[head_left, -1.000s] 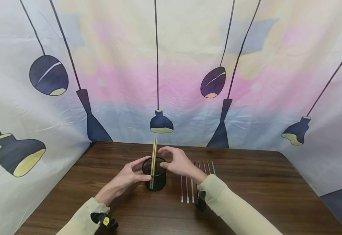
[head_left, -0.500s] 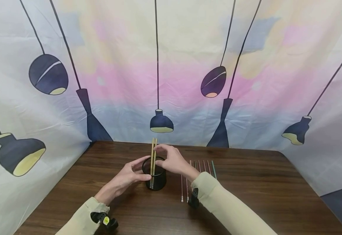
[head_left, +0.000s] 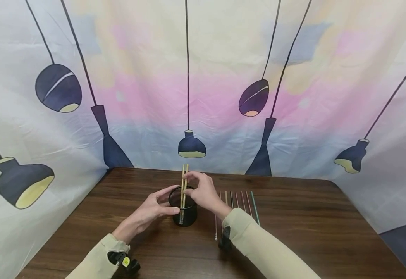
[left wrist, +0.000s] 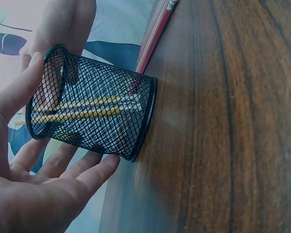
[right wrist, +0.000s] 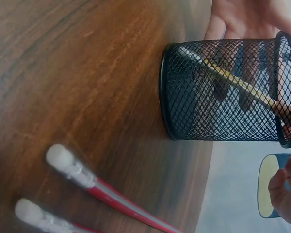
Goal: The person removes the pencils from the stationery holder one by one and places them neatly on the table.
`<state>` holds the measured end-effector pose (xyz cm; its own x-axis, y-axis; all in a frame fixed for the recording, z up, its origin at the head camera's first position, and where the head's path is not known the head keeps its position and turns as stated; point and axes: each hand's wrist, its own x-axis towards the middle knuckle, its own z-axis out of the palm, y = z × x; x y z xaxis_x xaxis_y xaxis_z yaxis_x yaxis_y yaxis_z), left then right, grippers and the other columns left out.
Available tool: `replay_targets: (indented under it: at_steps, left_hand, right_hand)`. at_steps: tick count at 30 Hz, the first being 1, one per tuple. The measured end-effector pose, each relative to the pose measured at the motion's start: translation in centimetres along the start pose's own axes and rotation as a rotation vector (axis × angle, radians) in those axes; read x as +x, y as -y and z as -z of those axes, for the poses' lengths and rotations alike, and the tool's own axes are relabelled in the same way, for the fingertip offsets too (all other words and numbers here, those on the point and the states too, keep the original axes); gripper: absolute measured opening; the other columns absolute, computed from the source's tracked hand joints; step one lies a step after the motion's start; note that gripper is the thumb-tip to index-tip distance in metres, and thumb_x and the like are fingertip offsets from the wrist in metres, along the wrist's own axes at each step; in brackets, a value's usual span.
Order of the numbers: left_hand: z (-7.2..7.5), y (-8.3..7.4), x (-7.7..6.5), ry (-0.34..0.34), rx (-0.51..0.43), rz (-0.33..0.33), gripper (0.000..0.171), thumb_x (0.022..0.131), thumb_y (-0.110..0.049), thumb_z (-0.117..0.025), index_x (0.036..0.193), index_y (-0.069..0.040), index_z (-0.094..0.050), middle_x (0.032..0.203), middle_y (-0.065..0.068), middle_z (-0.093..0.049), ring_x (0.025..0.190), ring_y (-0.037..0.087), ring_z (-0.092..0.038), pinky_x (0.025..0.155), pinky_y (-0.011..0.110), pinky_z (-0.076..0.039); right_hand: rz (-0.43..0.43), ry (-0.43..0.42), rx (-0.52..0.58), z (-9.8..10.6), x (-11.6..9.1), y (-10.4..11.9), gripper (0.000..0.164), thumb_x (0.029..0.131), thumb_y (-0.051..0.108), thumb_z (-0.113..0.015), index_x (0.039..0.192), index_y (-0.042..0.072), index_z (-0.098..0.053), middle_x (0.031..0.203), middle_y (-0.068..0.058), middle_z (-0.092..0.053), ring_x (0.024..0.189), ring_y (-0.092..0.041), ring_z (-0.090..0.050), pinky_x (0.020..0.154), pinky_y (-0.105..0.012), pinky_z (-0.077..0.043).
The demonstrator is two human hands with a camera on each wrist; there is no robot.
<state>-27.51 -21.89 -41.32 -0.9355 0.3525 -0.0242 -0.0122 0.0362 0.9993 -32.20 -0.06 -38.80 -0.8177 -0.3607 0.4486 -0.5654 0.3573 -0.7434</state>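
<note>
A black mesh pencil cup stands upright on the table. My left hand holds it from the left, thumb at the rim and fingers spread along the wall, as the left wrist view shows. Two yellow pencils stand in the cup, white eraser ends down at its base. My right hand is over the cup's right rim, with thumb and index finger pinching one yellow pencil above the rim.
Right of the cup a row of several pencils lies on the brown wooden table, partly under my right forearm. Among them are a green pencil and a red pencil with a white eraser. A curtain printed with lamps hangs behind.
My right hand has moved left to the yellow pencils and pinches one. The two pencils, earlier side by side, now stand slightly apart and further right. My left hand has stayed on the cup.
</note>
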Motion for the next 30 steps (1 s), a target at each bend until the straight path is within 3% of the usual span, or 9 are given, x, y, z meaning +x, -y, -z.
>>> replay_targets:
  at_steps: [10, 15, 22, 30]
  left_hand:
    - [-0.05, -0.25, -0.04, -0.008, 0.029, 0.005, 0.084, 0.093, -0.008, -0.080, 0.165, -0.012, -0.036, 0.156, 0.024, -0.047, 0.141, 0.044, -0.049, 0.103, 0.046, -0.050]
    - [-0.01, -0.23, -0.03, -0.008, 0.027, 0.003, 0.085, 0.093, -0.009, -0.080, 0.165, -0.012, -0.036, 0.156, 0.024, -0.047, 0.141, 0.044, -0.050, 0.103, 0.045, -0.050]
    - [-0.04, -0.20, -0.06, -0.004, 0.017, 0.000, 0.084, 0.093, -0.007, -0.080, 0.165, -0.011, -0.036, 0.156, 0.025, -0.046, 0.141, 0.044, -0.049, 0.101, 0.043, -0.051]
    - [0.01, -0.02, -0.12, 0.011, -0.003, -0.005, 0.084, 0.093, -0.006, -0.079, 0.165, -0.011, -0.036, 0.156, 0.025, -0.046, 0.140, 0.043, -0.050, 0.101, 0.042, -0.051]
  right_hand:
    - [-0.022, 0.033, -0.112, -0.03, -0.47, 0.19, 0.044, 0.086, 0.002, -0.087, 0.125, 0.014, -0.073, 0.110, -0.002, -0.070, 0.112, -0.034, -0.060, 0.095, -0.051, -0.049]
    - [-0.015, 0.026, -0.110, -0.27, -0.51, 0.05, 0.044, 0.086, 0.002, -0.087, 0.126, 0.014, -0.072, 0.111, -0.003, -0.070, 0.111, -0.036, -0.060, 0.093, -0.051, -0.049]
    - [0.015, -0.020, -0.119, -0.29, -0.45, -0.03, 0.046, 0.085, 0.000, -0.087, 0.125, 0.019, -0.073, 0.105, 0.001, -0.069, 0.107, -0.026, -0.062, 0.096, -0.048, -0.050]
    - [0.032, -0.037, -0.134, 0.14, -0.34, 0.26, 0.047, 0.085, 0.002, -0.089, 0.127, 0.018, -0.073, 0.107, 0.001, -0.072, 0.105, -0.025, -0.062, 0.089, -0.043, -0.047]
